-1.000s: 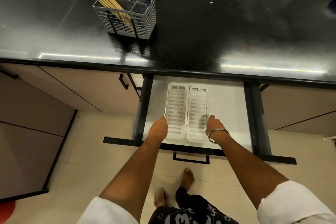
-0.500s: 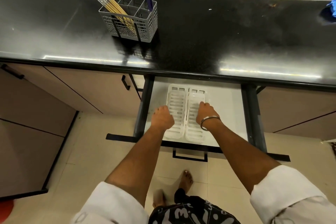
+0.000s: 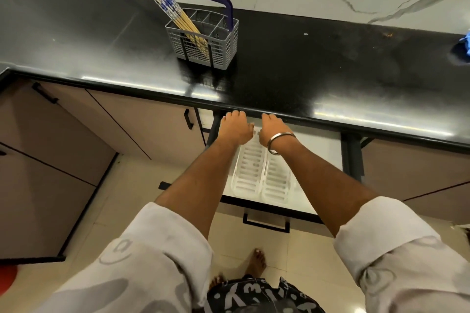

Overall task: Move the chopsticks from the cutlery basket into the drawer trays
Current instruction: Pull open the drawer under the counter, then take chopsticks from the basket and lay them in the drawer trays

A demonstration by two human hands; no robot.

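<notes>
Several wooden chopsticks (image 3: 178,18) with blue-patterned tops lean to the left in a grey cutlery basket (image 3: 218,51) with a purple handle, on the black counter. Below, the open drawer (image 3: 318,160) holds two white slotted trays (image 3: 254,175) side by side, with nothing in them. My left hand (image 3: 235,127) and my right hand (image 3: 273,127), which wears a metal bangle, hover close together over the trays' far end, just under the counter's front edge. Their fingers are loosely curled and hold nothing. My fingertips are hidden by the backs of my hands.
The black counter (image 3: 330,71) runs across the view with a marble wall behind it. A blue thing (image 3: 465,43) lies at its far right. Beige cabinet fronts with black handles (image 3: 188,118) flank the drawer. My bare feet stand on the tiled floor (image 3: 127,198).
Both hands have left the sides of the trays and moved forward along them to the far end, by the counter edge. The view has tilted up and shifted left.
</notes>
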